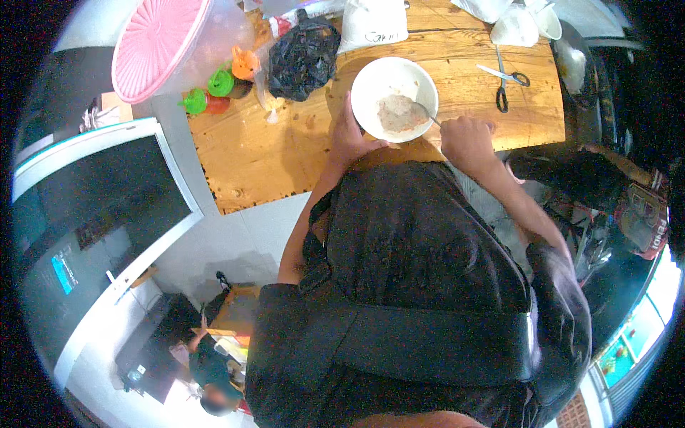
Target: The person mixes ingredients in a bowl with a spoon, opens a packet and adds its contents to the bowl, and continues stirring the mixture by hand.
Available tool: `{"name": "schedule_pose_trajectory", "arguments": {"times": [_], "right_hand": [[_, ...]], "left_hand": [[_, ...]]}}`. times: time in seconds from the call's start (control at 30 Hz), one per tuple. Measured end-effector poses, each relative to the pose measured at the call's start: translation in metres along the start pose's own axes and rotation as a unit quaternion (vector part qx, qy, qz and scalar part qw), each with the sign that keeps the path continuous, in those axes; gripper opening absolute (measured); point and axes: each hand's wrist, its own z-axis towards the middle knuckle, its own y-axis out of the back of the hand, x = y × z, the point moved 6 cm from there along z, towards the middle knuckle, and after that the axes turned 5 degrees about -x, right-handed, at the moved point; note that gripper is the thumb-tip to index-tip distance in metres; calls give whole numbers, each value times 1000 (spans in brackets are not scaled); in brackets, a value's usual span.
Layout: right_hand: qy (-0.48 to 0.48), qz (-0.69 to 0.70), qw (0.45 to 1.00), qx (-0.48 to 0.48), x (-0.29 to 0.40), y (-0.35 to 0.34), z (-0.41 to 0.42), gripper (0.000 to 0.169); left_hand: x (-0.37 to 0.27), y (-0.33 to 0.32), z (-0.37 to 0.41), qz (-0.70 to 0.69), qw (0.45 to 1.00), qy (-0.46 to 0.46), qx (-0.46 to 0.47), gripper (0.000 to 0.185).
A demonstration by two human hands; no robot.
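Observation:
A white bowl (369,69) stands on the wooden table (257,160) close in front of me. Inside it lies a greyish-beige mixture (396,115) with some paler bits on the bowl's wall. My left hand (350,134) holds the bowl at its left side and near rim, the thumb along the front. In my right hand (468,142) is the handle of a metal spoon (423,110). The spoon's head rests in the mixture, and its shaft crosses the bowl's right rim.
Black-handled scissors (503,80) lie spread at the right. Behind the bowl are a black plastic bag (303,59) and a white bag (374,24) bearing writing. Squeeze bottles (222,83) and a pink lid (158,48) are at left. Other people (214,369) are nearby.

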Motion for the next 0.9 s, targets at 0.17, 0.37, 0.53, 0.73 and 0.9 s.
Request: {"name": "schedule_pose_trajectory", "arguments": {"times": [0.17,0.37,0.53,0.73,0.9], "right_hand": [[-95,116,989,5,10,-6,-11,25],[-148,258,949,107,14,-20,-15,27],[-78,371,924,58,33,-14,-3,26],[-186,618,742,181,33,-54,9,23],[-101,312,942,-76,6,-9,20,18]], "left_hand": [[-8,1,-4,32,999,29,16,141],[0,-7,-2,4,999,14,30,143],[14,-11,-6,15,998,-59,-1,145],[22,-14,-10,0,997,-66,-36,144],[13,-11,-7,-1,997,-60,-38,143]]}}
